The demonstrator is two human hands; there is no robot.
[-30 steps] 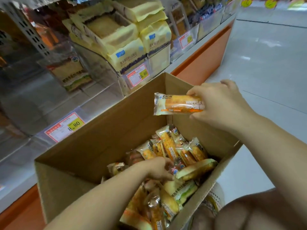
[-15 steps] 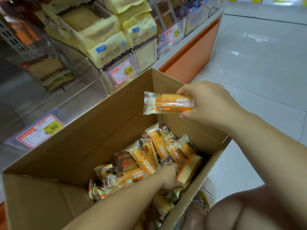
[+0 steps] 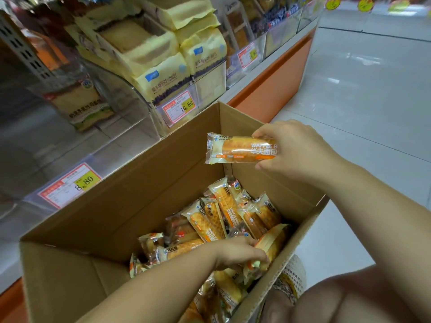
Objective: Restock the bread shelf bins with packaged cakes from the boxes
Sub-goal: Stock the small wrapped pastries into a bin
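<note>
An open cardboard box (image 3: 130,206) in front of me holds several orange-and-white wrapped waffle cakes (image 3: 217,217). My right hand (image 3: 296,152) holds one wrapped waffle cake (image 3: 235,149) level above the box's far corner. My left hand (image 3: 240,255) is down inside the box, its fingers closed on a packaged cake (image 3: 270,248) near the right wall. Clear shelf bins stand behind the box: a nearly bare one (image 3: 77,145) with an 8.80 price tag and one packet at its back, and a bin (image 3: 149,106) of yellow bread bags.
Yellow bread bags (image 3: 163,66) are stacked high in the bin with the 10.80 tag (image 3: 179,107). More bins of packaged goods run along the shelf to the upper right. An orange shelf base (image 3: 275,80) meets the white tiled floor (image 3: 363,94) on the right. My knee is at bottom right.
My right hand keeps the waffle cake almost in place above the box. My left hand has reached further right in the box and closed on a packet. The view shifted a little.
</note>
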